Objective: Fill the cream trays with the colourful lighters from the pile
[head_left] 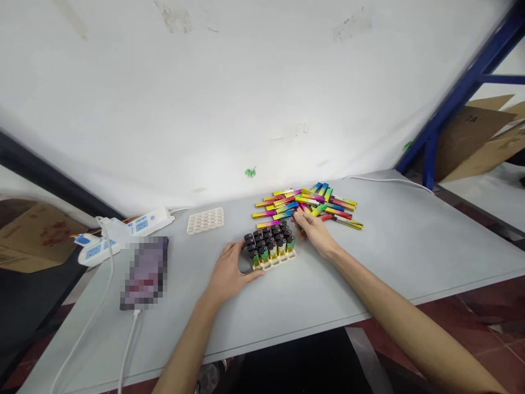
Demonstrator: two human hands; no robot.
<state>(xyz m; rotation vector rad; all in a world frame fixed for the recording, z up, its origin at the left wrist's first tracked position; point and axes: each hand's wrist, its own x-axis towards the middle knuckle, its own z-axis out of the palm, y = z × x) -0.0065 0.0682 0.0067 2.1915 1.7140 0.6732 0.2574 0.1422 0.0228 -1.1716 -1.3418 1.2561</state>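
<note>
A white wall (225, 98) spans ten to two o'clock of you, with the clock centred on the loaded tray (269, 266), and below it the grey counter (394, 230) carries everything at your hands. A heap of shiny multicoloured pieces (314, 200) lies between one and two o'clock. The white power strip (141, 222) sits at nine, and a pixelated dark device (144, 271) lies nearer you, between eight and nine. Your left hand (227, 273), at eight, holds the loaded tray, thumb along its six o'clock edge and fingers at its nine o'clock end. Your right hand (315, 232), between two and three, has its fingers drawn narrow at the heap's near edge; you cannot tell whether they pinch a piece. A second tray (205, 220) lies at ten, its cells showing. In the loaded tray, black-topped cylinders (263, 253) stand upright in rows, with open sockets along the six o'clock edge.
</note>
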